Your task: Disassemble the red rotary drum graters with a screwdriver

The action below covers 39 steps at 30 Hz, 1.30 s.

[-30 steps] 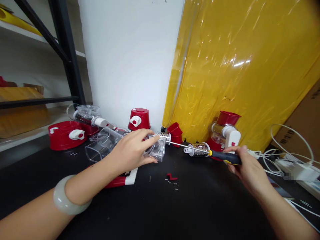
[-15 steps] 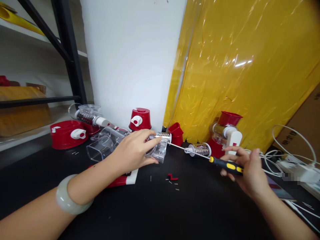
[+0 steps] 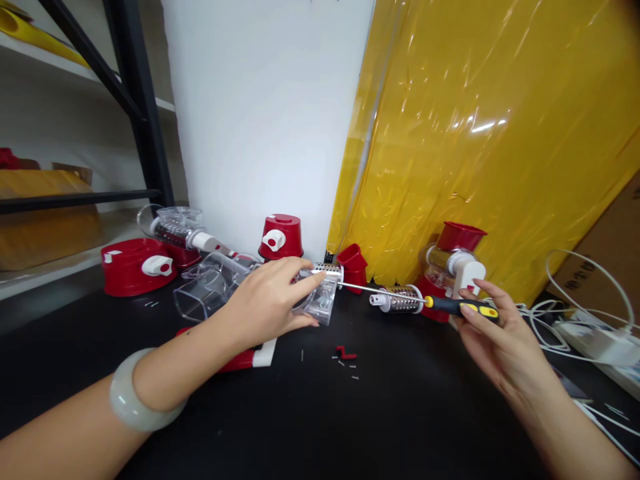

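At far left, a black metal frame [image 3: 127, 60] before pale shelves [image 3: 45, 61], with a yellow item [image 3: 30, 39] lying on the upper one and a brown box [image 3: 45, 233] lower down; at centre, a white panel [image 3: 265, 120] beside a glossy yellow sheet [image 3: 475, 173] (creased, streaked with glare); at right, a marked cardboard carton [image 3: 620, 230], tangled white cables [image 3: 543, 312] and a white plug block [image 3: 614, 345]

a workshop, shown by loose screws [image 3: 341, 363] and grater parts [image 3: 323, 308] on a black bench [image 3: 400, 420], a screwdriver [image 3: 450, 306] above it and shelves [image 3: 50, 61] alongside.

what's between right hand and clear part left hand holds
In the head view, the screwdriver points from right hand toward clear part, crossing before a grater drum.
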Available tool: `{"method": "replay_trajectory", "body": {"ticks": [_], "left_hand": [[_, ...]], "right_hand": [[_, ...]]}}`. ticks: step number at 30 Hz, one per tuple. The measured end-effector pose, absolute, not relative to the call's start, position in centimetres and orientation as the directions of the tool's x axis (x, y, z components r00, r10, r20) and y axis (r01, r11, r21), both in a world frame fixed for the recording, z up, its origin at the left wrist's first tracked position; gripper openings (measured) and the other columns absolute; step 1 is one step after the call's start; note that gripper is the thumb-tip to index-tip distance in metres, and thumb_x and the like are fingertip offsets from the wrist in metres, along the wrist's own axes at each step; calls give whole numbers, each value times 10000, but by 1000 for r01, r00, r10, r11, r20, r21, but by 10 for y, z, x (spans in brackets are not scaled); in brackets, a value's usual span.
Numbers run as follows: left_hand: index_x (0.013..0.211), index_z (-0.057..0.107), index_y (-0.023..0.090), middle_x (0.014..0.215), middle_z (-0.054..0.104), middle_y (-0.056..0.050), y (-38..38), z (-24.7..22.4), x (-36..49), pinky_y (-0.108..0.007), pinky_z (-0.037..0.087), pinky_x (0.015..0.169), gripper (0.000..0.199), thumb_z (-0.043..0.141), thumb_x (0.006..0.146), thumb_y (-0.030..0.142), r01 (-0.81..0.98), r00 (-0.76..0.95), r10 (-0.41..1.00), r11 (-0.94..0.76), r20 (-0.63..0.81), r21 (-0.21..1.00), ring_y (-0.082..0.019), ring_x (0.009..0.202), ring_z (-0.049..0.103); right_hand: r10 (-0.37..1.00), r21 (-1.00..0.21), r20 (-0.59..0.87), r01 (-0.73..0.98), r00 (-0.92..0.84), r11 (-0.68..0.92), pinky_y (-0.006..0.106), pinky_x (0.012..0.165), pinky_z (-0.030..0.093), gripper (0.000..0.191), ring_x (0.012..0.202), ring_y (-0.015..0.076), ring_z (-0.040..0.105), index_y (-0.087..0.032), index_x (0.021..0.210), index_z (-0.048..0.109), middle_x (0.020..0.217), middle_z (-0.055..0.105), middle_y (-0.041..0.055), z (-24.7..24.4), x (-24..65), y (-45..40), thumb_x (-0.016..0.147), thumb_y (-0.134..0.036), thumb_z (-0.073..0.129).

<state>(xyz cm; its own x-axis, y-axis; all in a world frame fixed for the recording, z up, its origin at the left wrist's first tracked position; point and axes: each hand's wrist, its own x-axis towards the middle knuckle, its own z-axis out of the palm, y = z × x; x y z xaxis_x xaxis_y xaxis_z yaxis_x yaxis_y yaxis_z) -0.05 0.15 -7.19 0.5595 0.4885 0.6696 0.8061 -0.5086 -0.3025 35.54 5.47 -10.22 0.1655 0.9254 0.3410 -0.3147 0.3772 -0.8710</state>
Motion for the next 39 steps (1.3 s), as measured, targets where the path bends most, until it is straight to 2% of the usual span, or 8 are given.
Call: {"method": "replay_trajectory", "body": {"ticks": [5,9,16,19,25,29,34,39], "left_hand": [[1219,623,129,1184,629,-188,2,-70,-1,-456,554,836,627,818,710,438,819,547,489,-481,680,-313,-324,1033,630],[1213,627,132,1178,636,-188,3,-70,-2,-454,558,820,643,833,688,441,826,541,483,-461,689,-325,-329,1033,633],[1221,624,132,1178,636,-185,4,-71,-2,-454,554,833,639,837,690,418,820,552,489,-465,676,-333,-323,1035,631],[1209,630,129,1173,638,-183,5,-72,-3,-458,554,834,629,837,689,416,817,558,489,-468,671,-338,-323,1031,632],[1214,630,122,1165,640,-190,5,-71,-2,-453,560,818,639,841,685,412,815,561,474,-460,679,-352,-324,1027,635],[1210,634,128,1167,641,-188,5,-70,-2,-455,561,817,633,836,689,424,821,554,471,-447,686,-356,-325,1028,635],[1211,633,126,1166,642,-187,5,-71,-3,-453,564,811,642,844,680,419,814,561,464,-459,685,-356,-325,1021,639],[1212,632,118,1159,643,-196,8,-71,-5,-462,568,791,663,855,663,415,817,557,449,-446,699,-365,-334,1009,643]], "right_hand": [[911,-891,400,-192,97,411,273,566,545,382,688,169,655,-288,1039,606,823,694,24,-106,359,55,814,-591,658],[933,-937,347,81,98,340,193,333,282,485,367,100,386,-241,976,627,467,466,-43,-111,365,59,884,-691,469],[912,-858,409,-331,19,392,296,797,553,360,898,170,624,-303,978,661,958,657,5,-99,363,52,645,-332,796],[914,-855,405,-368,-35,365,391,856,555,346,1051,253,635,-290,993,671,1052,696,62,-95,363,46,682,-428,733],[966,-963,258,-75,32,260,190,335,292,492,343,85,392,-242,920,650,487,524,-22,-106,362,54,852,-706,503],[931,-909,362,-207,40,362,181,508,466,283,563,83,531,-262,910,643,717,591,-34,-106,361,57,733,-421,798],[918,-846,397,-389,-1,365,278,857,541,486,943,152,621,-287,989,644,967,655,-4,-102,360,53,560,-261,871],[962,-942,272,-211,-23,261,256,392,426,485,457,153,554,-257,962,622,665,653,27,-109,358,56,808,-712,558]]}}
